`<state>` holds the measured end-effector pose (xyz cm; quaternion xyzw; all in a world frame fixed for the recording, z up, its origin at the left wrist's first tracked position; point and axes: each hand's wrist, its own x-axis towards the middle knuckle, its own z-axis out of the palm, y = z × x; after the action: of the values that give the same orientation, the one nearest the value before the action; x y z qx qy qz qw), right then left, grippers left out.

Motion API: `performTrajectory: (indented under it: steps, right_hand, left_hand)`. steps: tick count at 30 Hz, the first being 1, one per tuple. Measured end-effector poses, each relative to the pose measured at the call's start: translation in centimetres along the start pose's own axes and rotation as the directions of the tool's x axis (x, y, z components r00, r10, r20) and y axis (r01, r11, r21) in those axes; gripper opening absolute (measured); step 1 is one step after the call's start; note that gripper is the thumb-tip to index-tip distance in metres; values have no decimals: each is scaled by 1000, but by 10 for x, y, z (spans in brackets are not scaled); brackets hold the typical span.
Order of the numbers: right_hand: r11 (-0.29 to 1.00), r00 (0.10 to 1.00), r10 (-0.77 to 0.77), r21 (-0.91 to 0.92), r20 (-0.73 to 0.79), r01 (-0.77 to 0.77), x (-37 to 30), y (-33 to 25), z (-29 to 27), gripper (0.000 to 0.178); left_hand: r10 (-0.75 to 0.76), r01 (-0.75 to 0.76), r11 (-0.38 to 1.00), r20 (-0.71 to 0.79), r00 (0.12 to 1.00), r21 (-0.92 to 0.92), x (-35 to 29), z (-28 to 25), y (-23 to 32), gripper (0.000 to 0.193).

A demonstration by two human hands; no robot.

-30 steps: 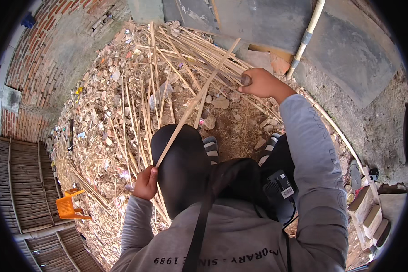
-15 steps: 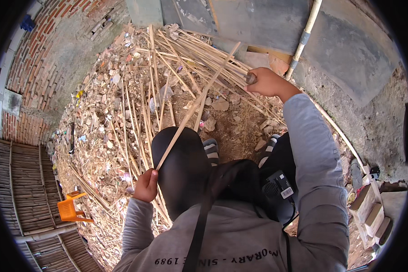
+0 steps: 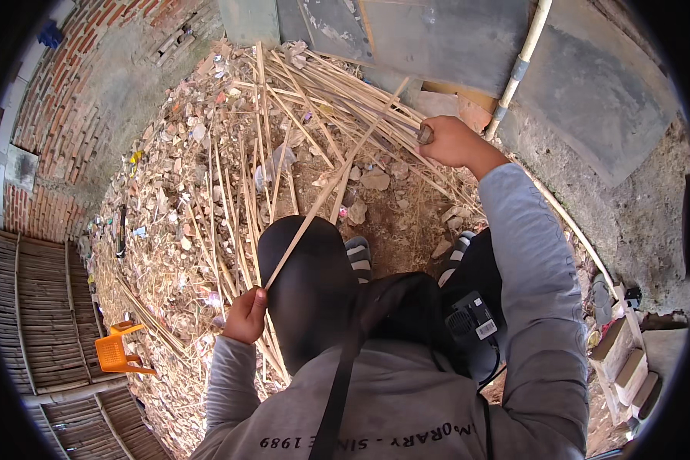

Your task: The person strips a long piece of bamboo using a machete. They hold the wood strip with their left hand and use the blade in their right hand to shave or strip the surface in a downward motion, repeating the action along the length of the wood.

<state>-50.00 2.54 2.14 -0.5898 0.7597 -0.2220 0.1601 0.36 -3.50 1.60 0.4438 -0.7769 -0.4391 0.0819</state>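
Observation:
My left hand (image 3: 247, 315) is closed with thumb and fingers on the near end of a long, flat bamboo strip (image 3: 312, 213). The strip slants up and away to the right, passing over my dark-clad knee. On the right, my right hand (image 3: 456, 143) is wrapped round the brown handle of what looks like a knife (image 3: 425, 135). Its thin blade points left toward the strip's far part and is hard to tell from the bamboo behind it. I cannot tell whether blade and strip touch.
Many cut bamboo strips (image 3: 337, 84) lie on ground strewn with rubble and litter. Grey panels (image 3: 452, 42) and a pale pipe (image 3: 523, 65) stand at the back. An orange plastic chair (image 3: 115, 353) is at the left, beside a bamboo-slat wall (image 3: 42, 307). Sandalled feet (image 3: 358, 257) are below me.
Both hands keep their grips and have barely moved. The view has shifted very slightly.

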Motion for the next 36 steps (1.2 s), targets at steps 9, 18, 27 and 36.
performTrajectory:
  steps: [9,18,27,36]
  right_hand:
    - [981,939,-191,40,286,188,-11,-44,0,26]
    - [995,947,-68,-52,315,89,-8,-47,5,32]
    - [976,953,209,7,221,-216,8,43,10,33]
    - [996,956,-86,58,281,73,-5,-11,12,35]
  left_hand:
    - [-79,79,997,41,996,-2,-7,-2,-5,53]
    - [-216,228,964,100,971,-135,-8,-4,-14,55]
    - [7,-8,965,8,1000,261,-7,-7,21,51]
    - [-25,21,997,56,998,71,-4,-3,8,49]
